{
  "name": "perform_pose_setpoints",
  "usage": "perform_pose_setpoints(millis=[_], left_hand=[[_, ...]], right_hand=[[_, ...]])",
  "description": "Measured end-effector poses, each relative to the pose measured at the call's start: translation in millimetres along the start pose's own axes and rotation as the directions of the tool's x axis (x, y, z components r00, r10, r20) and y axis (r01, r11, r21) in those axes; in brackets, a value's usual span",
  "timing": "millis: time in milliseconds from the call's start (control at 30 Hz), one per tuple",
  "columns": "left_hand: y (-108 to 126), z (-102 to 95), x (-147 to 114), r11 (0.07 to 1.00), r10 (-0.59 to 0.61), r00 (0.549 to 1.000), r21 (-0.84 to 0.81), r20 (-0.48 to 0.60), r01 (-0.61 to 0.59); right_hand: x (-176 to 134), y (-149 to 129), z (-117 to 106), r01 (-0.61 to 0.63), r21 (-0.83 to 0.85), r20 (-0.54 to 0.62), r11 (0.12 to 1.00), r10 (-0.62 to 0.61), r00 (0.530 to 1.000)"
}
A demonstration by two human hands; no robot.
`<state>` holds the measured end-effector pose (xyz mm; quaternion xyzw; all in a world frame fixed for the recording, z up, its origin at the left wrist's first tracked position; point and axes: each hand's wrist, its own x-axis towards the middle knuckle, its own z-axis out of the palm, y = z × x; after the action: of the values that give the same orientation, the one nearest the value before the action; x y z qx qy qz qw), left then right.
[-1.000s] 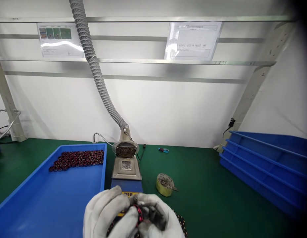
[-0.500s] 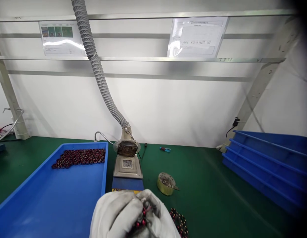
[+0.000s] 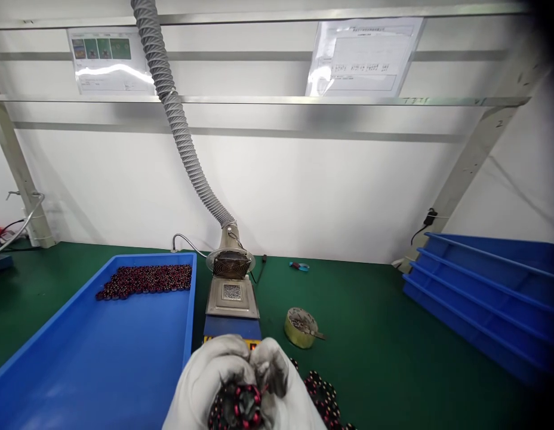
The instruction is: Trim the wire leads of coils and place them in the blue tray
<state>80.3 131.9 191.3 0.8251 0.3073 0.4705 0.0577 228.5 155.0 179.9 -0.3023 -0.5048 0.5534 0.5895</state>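
Observation:
Both hands wear white gloves, smudged dark at the fingertips, and meet at the bottom centre. My left hand (image 3: 209, 376) is curled around small round black parts wound with reddish wire (image 3: 234, 409), which look like coils. Pressed against it, my right hand (image 3: 286, 388) has its fingers bent at the right edge of one coil, near a thin reddish wire end. The glove fingers hide part of the grip. Just right of my right hand, more dark coils (image 3: 324, 397) lie on the green table mat (image 3: 393, 358).
At left, a blue tray (image 3: 125, 352) holds many coils (image 3: 147, 279). Ahead stands a solder-pot-like device (image 3: 232, 298) under a grey extraction hose (image 3: 182, 137). Beside it are a round tin (image 3: 299, 334), small blue-handled cutters (image 3: 299, 266) and stacked blue trays (image 3: 483, 292) at right.
Both hands have turned so that the coils in my left hand show more openly. The fingers have curled in more. The view has tilted slightly downward.

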Motion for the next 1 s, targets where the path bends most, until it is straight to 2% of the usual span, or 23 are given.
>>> perform_pose_setpoints(millis=[33, 100, 167, 267, 333, 533, 633, 767, 867, 933, 1000], left_hand=[[-2, 1.3, -2, 0.999, -0.021, 1.000, 0.033, -0.022, 0.022], [-3, 4.7, -4, 0.987, -0.081, 0.986, 0.123, -0.143, 0.099], [-3, 6.4, -4, 0.970, -0.035, 0.973, 0.225, -0.230, 0.088], [-5, 3.4, 0, 0.933, 0.185, 0.966, 0.341, -0.181, -0.115], [-8, 0.7, 2, 0.920, 0.254, 0.958, 0.338, -0.137, -0.196], [-10, 3.1, 4, 0.932, 0.179, 0.964, 0.348, -0.195, -0.103], [-8, 2.4, 6, 0.973, 0.140, 0.966, 0.212, -0.216, -0.093], [-7, 0.0, 11, 0.996, 0.066, 0.984, -0.053, -0.168, -0.076], [-11, 3.3, 10, 0.982, -0.020, 0.974, -0.186, -0.226, -0.023], [-17, 6.2, 5, 0.944, -0.153, 0.945, -0.325, -0.290, 0.053], [-23, 6.1, -2, 0.887, -0.282, 0.885, -0.453, -0.369, 0.094]], right_hand=[[0, 0, 1, 0.012, 0.001, 0.009, 1.000, -0.012, 1.000], [-1, 1, 2, 0.034, 0.036, 0.026, 0.999, -0.035, 0.999], [-2, 2, 4, 0.051, 0.085, 0.020, 0.995, -0.053, 0.998], [0, 4, 5, 0.066, 0.122, -0.019, 0.990, -0.065, 0.998], [2, 5, 5, 0.053, 0.131, -0.022, 0.990, -0.051, 0.998], [4, 6, 4, -0.071, 0.214, 0.084, 0.974, 0.054, 0.995], [5, 11, 0, -0.119, 0.223, 0.138, 0.967, 0.089, 0.986], [13, 21, -4, -0.146, 0.221, 0.181, 0.964, 0.106, 0.978], [21, 26, -3, -0.163, 0.244, 0.180, 0.956, 0.121, 0.976], [21, 27, 1, -0.164, 0.258, 0.178, 0.952, 0.121, 0.977], [16, 29, 5, -0.163, 0.278, 0.166, 0.947, 0.119, 0.979]])
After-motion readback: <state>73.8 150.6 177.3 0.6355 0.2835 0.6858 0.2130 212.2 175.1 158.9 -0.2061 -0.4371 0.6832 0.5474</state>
